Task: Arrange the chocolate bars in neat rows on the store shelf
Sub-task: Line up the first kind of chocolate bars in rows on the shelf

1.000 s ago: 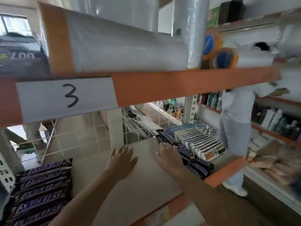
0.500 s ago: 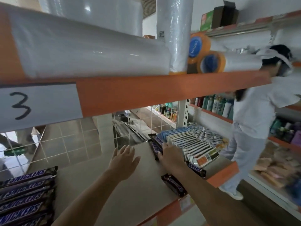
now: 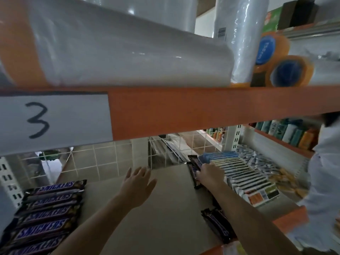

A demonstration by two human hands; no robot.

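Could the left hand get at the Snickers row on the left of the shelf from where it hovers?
Probably yes: the left hand is open and holds nothing, and only bare shelf board lies between it and the Snickers row.

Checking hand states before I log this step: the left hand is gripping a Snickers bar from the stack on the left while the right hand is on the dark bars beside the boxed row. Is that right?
Not quite. In the head view the left hand is open with fingers spread above the bare shelf board, holding nothing; the stacked Snickers bars lie apart from it. The right hand is indeed on the dark chocolate bars beside the boxed row.
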